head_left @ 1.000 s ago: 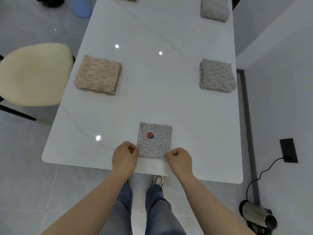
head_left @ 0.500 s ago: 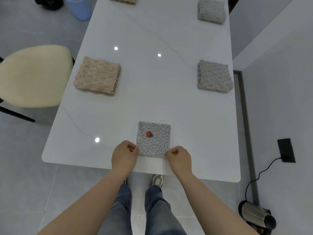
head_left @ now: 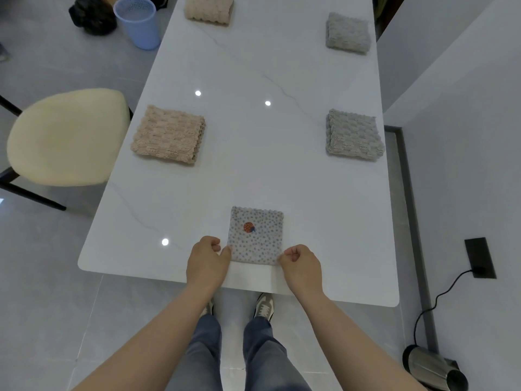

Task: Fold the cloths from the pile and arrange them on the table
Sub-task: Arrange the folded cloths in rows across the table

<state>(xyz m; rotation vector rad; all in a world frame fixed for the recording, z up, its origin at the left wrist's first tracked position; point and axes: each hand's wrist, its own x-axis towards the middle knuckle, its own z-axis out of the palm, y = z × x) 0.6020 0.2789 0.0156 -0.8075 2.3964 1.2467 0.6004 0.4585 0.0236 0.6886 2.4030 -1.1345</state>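
A small folded grey cloth with dots and an orange patch [head_left: 255,235] lies flat near the front edge of the white marble table [head_left: 253,153]. My left hand [head_left: 207,261] has curled fingers, and its thumb pinches the cloth's near left corner. My right hand [head_left: 301,268] is curled the same way at the near right corner. Folded cloths lie along both sides: a beige one [head_left: 169,135] on the left, a grey one [head_left: 353,135] on the right, another beige one [head_left: 209,9] and another grey one [head_left: 348,33] at the far end.
A cream chair [head_left: 64,136] stands at the table's left side. A blue bin [head_left: 138,21] and a black bag [head_left: 93,15] sit on the floor at the far left. A white wall runs close along the right, with a metal object [head_left: 434,368] and a cable on the floor.
Both hands stay at the near corners of the dotted cloth and the cloth has not moved. Only the camera has shifted slightly.
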